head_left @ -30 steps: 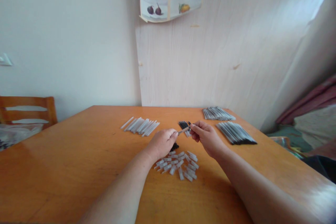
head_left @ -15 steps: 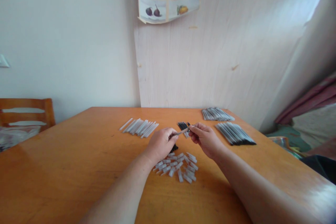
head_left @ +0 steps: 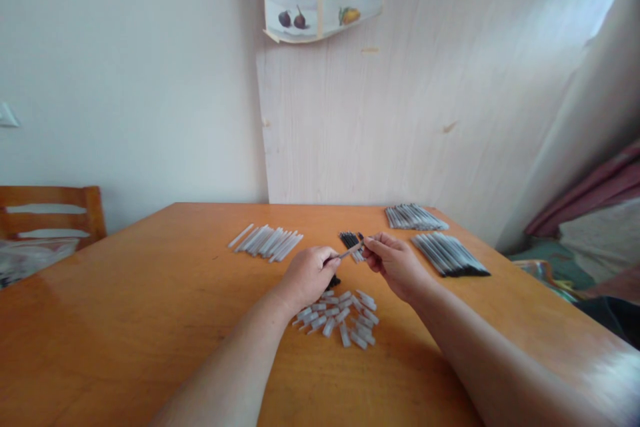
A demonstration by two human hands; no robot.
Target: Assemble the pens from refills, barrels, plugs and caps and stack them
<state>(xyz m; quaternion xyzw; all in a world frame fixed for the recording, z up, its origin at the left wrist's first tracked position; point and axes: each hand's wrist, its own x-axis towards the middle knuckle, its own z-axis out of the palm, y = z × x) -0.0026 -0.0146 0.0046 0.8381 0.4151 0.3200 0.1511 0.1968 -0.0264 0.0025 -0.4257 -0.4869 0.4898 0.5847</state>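
Observation:
Above the table, my left hand [head_left: 311,275] pinches one end of a slim, pale pen barrel [head_left: 351,251]. My right hand [head_left: 393,263] grips its other end between thumb and forefinger; a dark bit shows by those fingertips, too small to name. Just beyond lie several black-tipped pen refills [head_left: 350,240]. A pile of small black parts [head_left: 333,283] is partly hidden under my left hand. Closer to me, many translucent white pen caps [head_left: 344,315] are scattered.
Clear, whitish pen barrels [head_left: 267,243] lie in a row at the left of the wooden table [head_left: 150,320]. At the right are two rows of grey, black-ended pens, a near one [head_left: 450,255] and a far one [head_left: 415,217]. A chair [head_left: 55,213] stands at left.
Both hands keep hold of the pen barrel. My right hand has shifted very slightly to the right, and the whole view has moved a little.

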